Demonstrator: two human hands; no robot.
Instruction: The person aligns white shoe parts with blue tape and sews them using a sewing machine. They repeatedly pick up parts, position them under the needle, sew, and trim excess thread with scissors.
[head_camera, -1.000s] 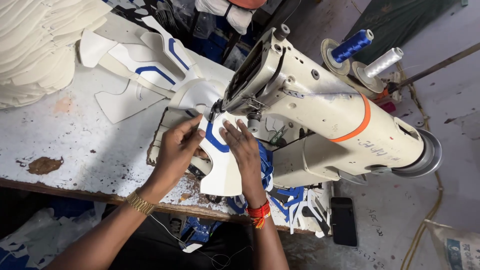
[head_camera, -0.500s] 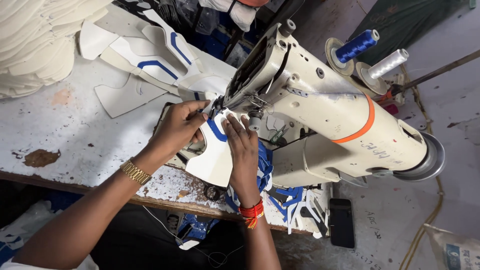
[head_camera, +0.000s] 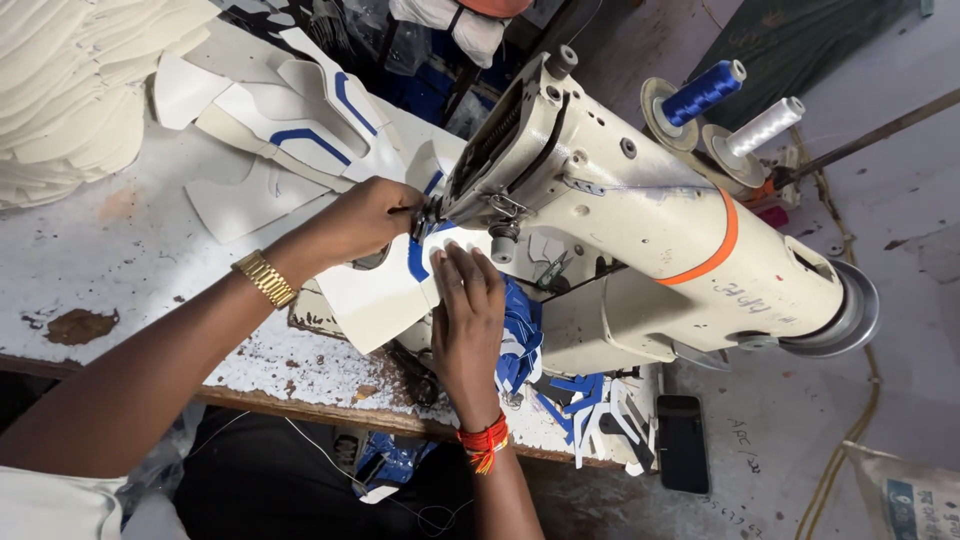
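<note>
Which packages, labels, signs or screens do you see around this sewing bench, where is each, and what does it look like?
Phone: flat black rectangle, screen dark, on the floor below the sewing machine, right of the blue scraps.
Sack: pale woven bag with a blue printed patch, bottom right corner, partly cut off.
Handwritten marking: dark scrawl on the cream sewing machine body, right of its orange band.
Chalk-like scribbles: faint, on the grey floor beside the phone.

The sewing machine (head_camera: 640, 210), frame centre, is cream painted metal, scuffed and semi-glossy. The white cut piece (head_camera: 375, 295) looks smooth and matt (synthetic leather, perhaps). The worktable (head_camera: 120, 270), lower left, shows chipped, rough paint.
</note>
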